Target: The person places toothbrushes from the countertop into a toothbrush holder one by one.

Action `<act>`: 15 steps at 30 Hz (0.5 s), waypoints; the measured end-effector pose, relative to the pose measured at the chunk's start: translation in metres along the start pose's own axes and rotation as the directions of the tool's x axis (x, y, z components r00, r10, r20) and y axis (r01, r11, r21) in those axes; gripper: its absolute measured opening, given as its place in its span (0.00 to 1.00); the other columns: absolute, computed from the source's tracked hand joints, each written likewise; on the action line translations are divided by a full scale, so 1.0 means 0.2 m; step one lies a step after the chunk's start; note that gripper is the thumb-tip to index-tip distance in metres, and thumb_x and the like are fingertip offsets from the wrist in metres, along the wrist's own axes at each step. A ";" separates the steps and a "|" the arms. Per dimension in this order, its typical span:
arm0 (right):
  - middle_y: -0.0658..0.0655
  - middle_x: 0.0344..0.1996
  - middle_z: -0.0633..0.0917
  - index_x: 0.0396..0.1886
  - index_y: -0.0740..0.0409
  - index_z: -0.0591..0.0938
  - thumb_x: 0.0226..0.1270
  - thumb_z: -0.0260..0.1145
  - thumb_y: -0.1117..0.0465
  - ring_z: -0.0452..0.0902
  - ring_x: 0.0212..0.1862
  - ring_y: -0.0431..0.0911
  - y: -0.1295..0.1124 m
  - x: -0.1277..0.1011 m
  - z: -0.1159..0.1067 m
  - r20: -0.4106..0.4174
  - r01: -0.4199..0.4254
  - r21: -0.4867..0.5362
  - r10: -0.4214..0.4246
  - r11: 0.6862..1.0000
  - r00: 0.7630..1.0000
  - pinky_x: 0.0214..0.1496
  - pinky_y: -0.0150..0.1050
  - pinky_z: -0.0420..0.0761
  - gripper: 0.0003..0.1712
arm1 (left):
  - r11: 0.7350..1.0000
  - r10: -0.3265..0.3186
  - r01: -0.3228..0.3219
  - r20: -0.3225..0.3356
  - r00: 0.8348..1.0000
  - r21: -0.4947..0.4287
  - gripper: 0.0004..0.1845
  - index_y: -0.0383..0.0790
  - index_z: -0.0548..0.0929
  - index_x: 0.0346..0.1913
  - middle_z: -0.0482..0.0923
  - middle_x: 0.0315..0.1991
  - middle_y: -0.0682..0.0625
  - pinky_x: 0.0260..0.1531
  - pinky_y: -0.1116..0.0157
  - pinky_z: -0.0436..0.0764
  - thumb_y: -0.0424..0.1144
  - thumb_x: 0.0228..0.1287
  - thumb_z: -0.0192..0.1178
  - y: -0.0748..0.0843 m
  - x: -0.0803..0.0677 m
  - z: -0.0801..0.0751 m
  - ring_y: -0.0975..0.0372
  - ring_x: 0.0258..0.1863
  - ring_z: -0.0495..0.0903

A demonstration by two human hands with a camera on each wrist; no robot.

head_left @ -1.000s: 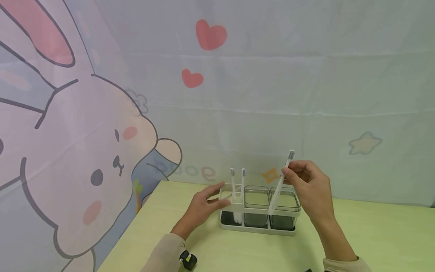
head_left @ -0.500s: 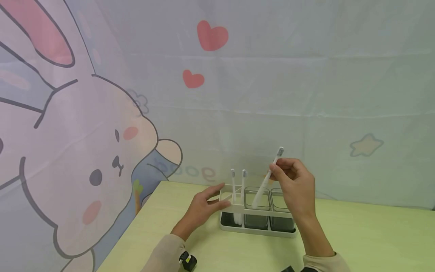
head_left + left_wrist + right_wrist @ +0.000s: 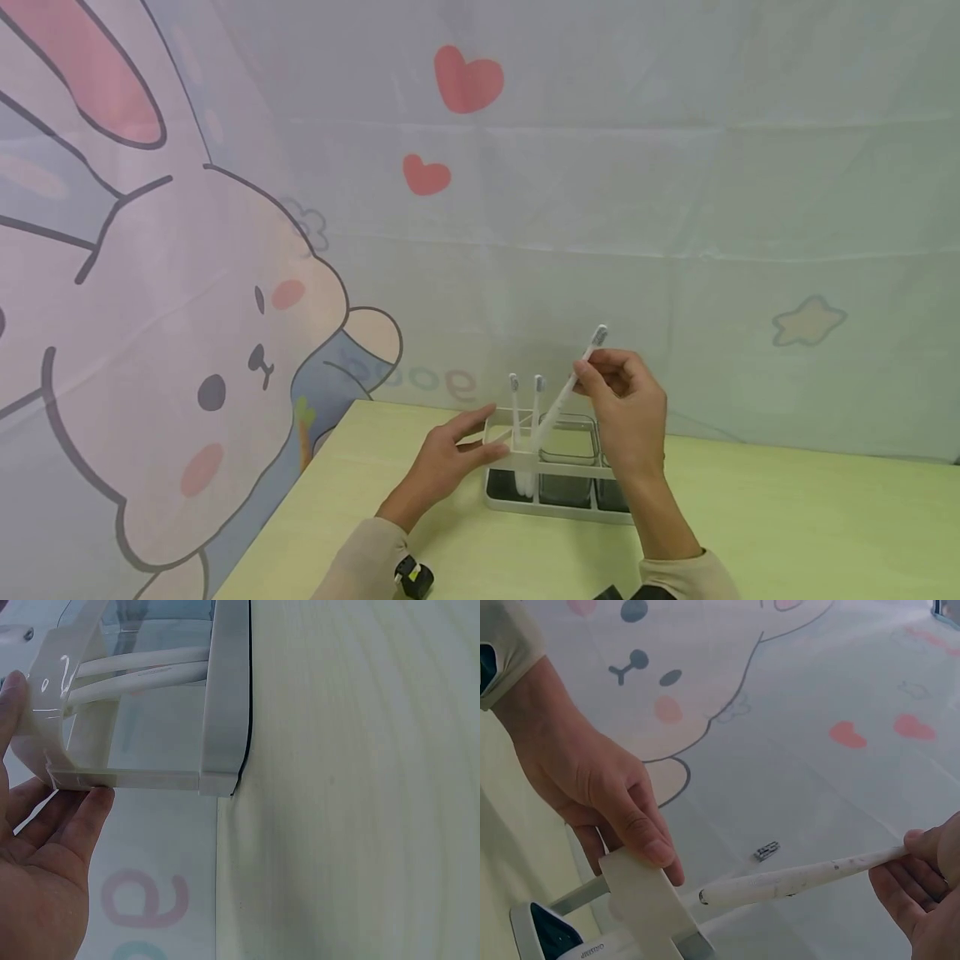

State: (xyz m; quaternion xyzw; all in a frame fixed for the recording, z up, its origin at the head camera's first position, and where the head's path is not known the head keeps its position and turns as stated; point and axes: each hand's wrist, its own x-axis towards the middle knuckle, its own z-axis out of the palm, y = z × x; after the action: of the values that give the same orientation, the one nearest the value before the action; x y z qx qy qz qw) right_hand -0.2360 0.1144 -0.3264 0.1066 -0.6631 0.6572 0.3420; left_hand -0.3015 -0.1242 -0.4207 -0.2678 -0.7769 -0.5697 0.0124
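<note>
My left hand [image 3: 441, 462] grips the left end of a white toothbrush holder [image 3: 577, 470], thumb on its front rail and fingers at its side. Two white toothbrushes stand in the holder's left part; their handles [image 3: 142, 679] show in the left wrist view. Between thumb and fingertips, my right hand [image 3: 632, 417] pinches another white toothbrush [image 3: 564, 398] just below the head. This toothbrush leans, bristles up and to the right. Its handle end [image 3: 709, 896] is above the holder, close to the standing toothbrushes; whether it touches them I cannot tell.
A clear cup [image 3: 567, 487] sits in the holder's middle slot, and a second cup on the right is partly behind my right hand. The holder stands on a pale yellow-green table [image 3: 810, 517]. Behind it hangs a cloth backdrop [image 3: 570, 208] with a rabbit and hearts.
My right hand has moved left with the toothbrush, from over the right cup, past the middle one, to the standing toothbrushes. My left hand has stayed on the holder.
</note>
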 end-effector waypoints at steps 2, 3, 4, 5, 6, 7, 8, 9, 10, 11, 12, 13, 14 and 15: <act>0.64 0.42 0.86 0.51 0.71 0.82 0.74 0.72 0.70 0.87 0.38 0.43 0.00 -0.01 0.02 -0.013 0.005 0.016 -0.005 1.000 1.000 0.47 0.36 0.92 0.11 | 1.000 -0.004 0.004 0.001 1.000 -0.004 0.37 0.40 0.71 0.80 0.68 0.78 0.41 0.69 0.59 0.79 0.42 0.73 0.72 0.00 0.00 0.00 0.45 0.76 0.68; 0.64 0.42 0.86 0.51 0.72 0.82 0.74 0.72 0.70 0.87 0.39 0.43 0.01 -0.01 0.03 -0.019 0.008 0.020 -0.007 1.000 1.000 0.48 0.36 0.92 0.11 | 1.000 -0.004 0.004 0.003 1.000 -0.002 0.37 0.40 0.71 0.80 0.67 0.78 0.41 0.69 0.59 0.79 0.42 0.72 0.72 0.00 0.00 0.00 0.45 0.76 0.68; 0.64 0.42 0.86 0.51 0.72 0.82 0.74 0.72 0.70 0.87 0.39 0.43 0.01 -0.02 0.03 -0.025 0.010 0.022 -0.009 1.000 1.000 0.47 0.35 0.91 0.11 | 1.000 -0.005 0.005 0.004 1.000 -0.003 0.37 0.41 0.71 0.80 0.67 0.78 0.41 0.68 0.59 0.79 0.42 0.72 0.72 0.00 0.00 0.00 0.45 0.76 0.68; 0.64 0.42 0.86 0.51 0.72 0.82 0.74 0.72 0.69 0.86 0.39 0.43 0.01 -0.02 0.04 -0.031 0.011 0.023 -0.011 1.000 0.999 0.48 0.35 0.91 0.11 | 1.000 -0.006 0.006 0.004 1.000 -0.005 0.37 0.41 0.71 0.80 0.67 0.78 0.42 0.68 0.60 0.79 0.43 0.72 0.72 0.00 0.00 -0.01 0.45 0.76 0.68; 0.64 0.42 0.86 0.51 0.72 0.82 0.75 0.71 0.69 0.86 0.39 0.43 0.01 -0.02 0.05 -0.035 0.014 0.025 -0.013 1.000 0.999 0.48 0.35 0.91 0.11 | 1.000 -0.005 0.006 0.005 1.000 -0.005 0.37 0.41 0.71 0.80 0.67 0.78 0.41 0.68 0.60 0.79 0.43 0.72 0.72 0.00 -0.01 -0.01 0.45 0.76 0.68; 0.64 0.42 0.86 0.51 0.72 0.82 0.75 0.71 0.69 0.86 0.39 0.43 0.02 -0.02 0.05 -0.038 0.015 0.025 -0.014 1.000 0.999 0.48 0.35 0.91 0.11 | 1.000 -0.008 0.008 0.005 1.000 -0.006 0.37 0.41 0.71 0.80 0.67 0.78 0.42 0.68 0.60 0.79 0.43 0.72 0.72 0.00 -0.01 -0.01 0.45 0.76 0.68; 0.64 0.42 0.86 0.51 0.72 0.82 0.75 0.71 0.69 0.86 0.39 0.43 0.02 -0.03 0.06 -0.041 0.016 0.020 -0.015 1.000 0.999 0.47 0.34 0.91 0.11 | 1.000 -0.009 0.009 0.005 1.000 -0.006 0.37 0.41 0.71 0.80 0.67 0.78 0.42 0.68 0.61 0.80 0.43 0.72 0.72 0.00 -0.01 -0.01 0.45 0.76 0.68; 0.63 0.42 0.86 0.51 0.71 0.82 0.75 0.71 0.69 0.86 0.39 0.43 0.03 -0.03 0.06 -0.044 0.015 0.019 -0.014 1.000 0.999 0.47 0.34 0.91 0.11 | 1.000 -0.009 0.009 0.005 1.000 -0.006 0.37 0.41 0.71 0.80 0.67 0.78 0.41 0.68 0.61 0.80 0.42 0.72 0.72 0.00 -0.01 -0.01 0.45 0.76 0.68; 0.63 0.42 0.86 0.51 0.71 0.82 0.75 0.71 0.69 0.86 0.39 0.43 0.03 -0.03 0.06 -0.046 0.014 0.020 -0.013 1.000 0.999 0.47 0.34 0.91 0.11 | 1.000 -0.010 0.010 0.004 1.000 -0.008 0.37 0.41 0.71 0.80 0.67 0.78 0.41 0.68 0.61 0.80 0.42 0.72 0.72 0.00 -0.01 -0.01 0.45 0.76 0.68; 0.63 0.42 0.86 0.51 0.71 0.82 0.74 0.71 0.69 0.86 0.39 0.43 0.04 -0.03 0.07 -0.046 0.013 0.020 -0.012 1.000 0.999 0.47 0.35 0.91 0.11 | 1.000 -0.008 0.008 0.004 1.000 -0.009 0.37 0.41 0.71 0.80 0.67 0.78 0.41 0.68 0.61 0.80 0.42 0.72 0.72 0.00 0.00 -0.01 0.45 0.76 0.68; 0.63 0.42 0.86 0.51 0.71 0.82 0.74 0.71 0.70 0.86 0.39 0.43 0.05 -0.03 0.07 -0.045 0.010 0.020 -0.009 1.000 0.999 0.47 0.35 0.91 0.11 | 1.000 -0.009 0.009 0.004 1.000 -0.010 0.36 0.41 0.71 0.80 0.67 0.78 0.41 0.68 0.61 0.80 0.41 0.73 0.72 0.01 -0.01 -0.01 0.45 0.76 0.68; 0.63 0.42 0.86 0.51 0.71 0.82 0.74 0.71 0.70 0.86 0.39 0.42 0.06 -0.03 0.07 -0.042 0.006 0.016 -0.005 1.000 0.999 0.47 0.35 0.91 0.11 | 1.000 -0.011 0.011 0.003 1.000 -0.013 0.36 0.41 0.71 0.80 0.67 0.78 0.41 0.67 0.61 0.80 0.41 0.73 0.72 0.01 -0.01 -0.01 0.45 0.76 0.68; 0.63 0.42 0.86 0.51 0.70 0.82 0.74 0.72 0.70 0.86 0.39 0.42 0.06 -0.03 0.07 -0.039 0.001 0.012 0.000 1.000 0.999 0.47 0.36 0.92 0.11 | 1.000 -0.009 0.009 0.003 1.000 -0.014 0.36 0.41 0.71 0.79 0.68 0.78 0.40 0.67 0.60 0.80 0.40 0.73 0.72 0.01 -0.01 -0.01 0.45 0.76 0.68; 0.63 0.42 0.86 0.51 0.70 0.82 0.74 0.72 0.70 0.87 0.39 0.43 0.07 -0.03 0.08 -0.035 -0.004 0.012 0.004 1.000 0.999 0.47 0.35 0.92 0.11 | 1.000 -0.009 0.009 0.002 1.000 -0.016 0.36 0.41 0.71 0.79 0.68 0.78 0.40 0.67 0.60 0.80 0.40 0.73 0.72 0.01 -0.01 -0.01 0.45 0.76 0.69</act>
State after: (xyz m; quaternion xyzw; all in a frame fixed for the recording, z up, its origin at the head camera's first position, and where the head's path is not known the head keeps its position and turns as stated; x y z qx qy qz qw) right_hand -0.2442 0.0997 -0.3396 0.0958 -0.6534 0.6636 0.3515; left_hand -0.2999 -0.1263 -0.4182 -0.2649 -0.7734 -0.5759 0.0069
